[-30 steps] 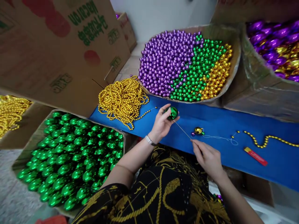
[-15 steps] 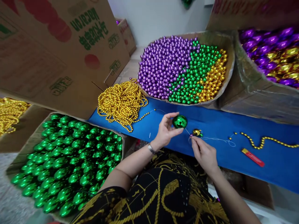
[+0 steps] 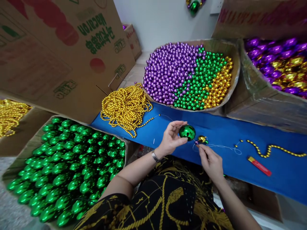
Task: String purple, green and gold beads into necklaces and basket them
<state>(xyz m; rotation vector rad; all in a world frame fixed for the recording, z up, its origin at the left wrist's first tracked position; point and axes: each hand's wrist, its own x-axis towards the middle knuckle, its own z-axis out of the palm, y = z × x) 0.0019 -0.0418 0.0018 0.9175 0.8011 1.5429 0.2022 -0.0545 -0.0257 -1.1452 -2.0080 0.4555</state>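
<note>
My left hand [image 3: 171,139] is closed on a large shiny green ball bead [image 3: 187,132], held between thumb and fingers above the blue table. Close by on the right, my right hand [image 3: 211,161] pinches a small purple bead [image 3: 197,142] on the thin thread, just beside the green ball. A gold ball bead [image 3: 202,139] with a small green bead lies behind those fingertips. From there the clear thread [image 3: 223,146] runs right to a gold bead strand [image 3: 266,152]. Another stretch of thread leads left to a heap of gold bead strands [image 3: 127,107].
A box of small purple, green and gold beads [image 3: 236,76] stands behind the blue table [image 3: 285,172]. Large green beads fill a box [image 3: 128,150] at left. Purple and gold ones fill another box [image 3: 263,95]. A red and yellow cutter [image 3: 259,166] lies at right; a cardboard box [image 3: 59,57] rises left.
My left hand has brought the green ball right, closer to my right hand and the small purple bead. The thread gap between them is shorter. The camera view has tilted slightly up.
</note>
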